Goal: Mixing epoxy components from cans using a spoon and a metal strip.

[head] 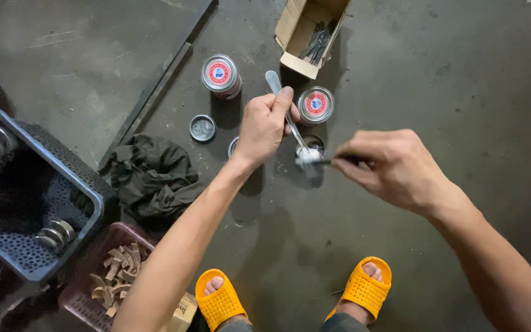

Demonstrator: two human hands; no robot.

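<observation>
My left hand (264, 125) grips a metal spoon (276, 83) by its handle, bowl end down over a small open tin (312, 144) on the floor. A lump of white paste (308, 156) sits on the spoon's bowl. My right hand (394, 169) pinches a thin dark tool (329, 161) whose tip touches that white lump. Two closed round tins with red and blue labels stand nearby, one (220, 74) to the left and one (316, 104) just behind the spoon.
A loose tin lid (203, 128) lies on the concrete floor. A cardboard box (308, 31) with metal pieces stands at the top. A dark rag (152, 175), a blue basket (32, 190) and a maroon basket (109, 276) of brown parts are left. My orange sandals (219, 301) show below.
</observation>
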